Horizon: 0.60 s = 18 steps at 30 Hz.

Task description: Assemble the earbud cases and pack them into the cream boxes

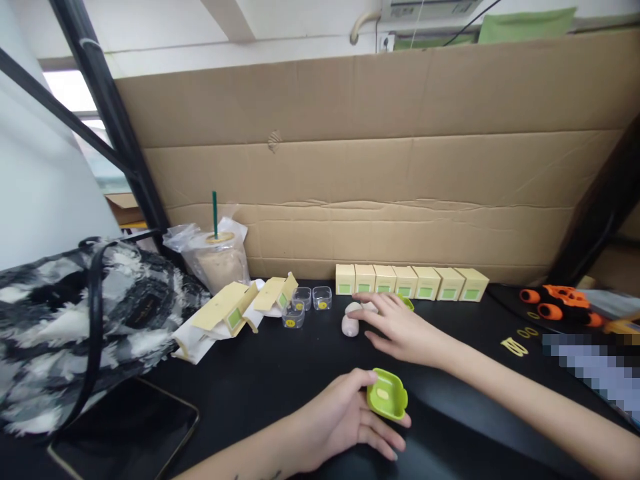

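Your left hand [345, 420] lies low on the black table [260, 373], its thumb and curled fingers pinching a small green tray [387, 395] that tilts up at the fingertips, near you and to the right of that hand. Your right hand [400, 328] reaches further out, palm down, fingers spread loose and flat, the fingertips touching pale pink lumps [351, 319] that rest on the table. Just behind that hand a second green piece [408, 303] peeps out. A row of small yellow boxes [411, 281] lines the cardboard wall [350, 167]. To the left sit three little clear cups [307, 303], opened yellow boxes [240, 303], an iced drink in a bag [219, 261] and a black-and-white bag [85, 320]. An orange toy [563, 303] lies far right
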### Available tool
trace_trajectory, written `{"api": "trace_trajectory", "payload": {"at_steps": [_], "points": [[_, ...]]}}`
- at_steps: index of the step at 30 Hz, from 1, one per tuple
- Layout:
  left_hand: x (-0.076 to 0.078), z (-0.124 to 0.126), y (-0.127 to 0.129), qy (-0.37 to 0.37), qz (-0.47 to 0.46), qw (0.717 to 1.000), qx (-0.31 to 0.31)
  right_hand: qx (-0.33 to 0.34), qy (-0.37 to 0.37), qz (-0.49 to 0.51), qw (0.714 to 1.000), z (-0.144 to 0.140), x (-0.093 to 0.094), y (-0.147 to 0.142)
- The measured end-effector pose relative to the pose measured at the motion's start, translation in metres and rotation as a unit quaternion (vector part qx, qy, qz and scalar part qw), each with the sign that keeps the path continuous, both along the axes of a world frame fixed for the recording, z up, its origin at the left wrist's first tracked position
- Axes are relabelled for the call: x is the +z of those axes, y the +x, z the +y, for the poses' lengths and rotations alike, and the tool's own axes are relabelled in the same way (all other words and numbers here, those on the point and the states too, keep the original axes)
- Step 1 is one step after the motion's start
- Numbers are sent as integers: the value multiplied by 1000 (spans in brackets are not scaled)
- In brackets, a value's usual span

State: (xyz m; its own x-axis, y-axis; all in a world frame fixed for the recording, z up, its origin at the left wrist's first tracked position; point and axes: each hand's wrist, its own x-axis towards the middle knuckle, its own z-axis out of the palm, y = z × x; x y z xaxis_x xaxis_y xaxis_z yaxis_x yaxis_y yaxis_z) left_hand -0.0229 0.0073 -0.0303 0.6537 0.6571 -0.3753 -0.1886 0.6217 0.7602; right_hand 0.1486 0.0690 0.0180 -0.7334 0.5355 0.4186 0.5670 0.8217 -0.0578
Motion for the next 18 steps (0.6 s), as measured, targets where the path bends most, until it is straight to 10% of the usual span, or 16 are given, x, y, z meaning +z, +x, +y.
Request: {"api": "trace_trajectory", "payload": {"at_steps": [8,18], "points": [[-2,2,0,-3,13,999,-36,11,29,-46,998,25,-29,-19],[-5,3,-4,14,-35,998,-43,-32,-39,148,988,-7,-25,-17]]}}
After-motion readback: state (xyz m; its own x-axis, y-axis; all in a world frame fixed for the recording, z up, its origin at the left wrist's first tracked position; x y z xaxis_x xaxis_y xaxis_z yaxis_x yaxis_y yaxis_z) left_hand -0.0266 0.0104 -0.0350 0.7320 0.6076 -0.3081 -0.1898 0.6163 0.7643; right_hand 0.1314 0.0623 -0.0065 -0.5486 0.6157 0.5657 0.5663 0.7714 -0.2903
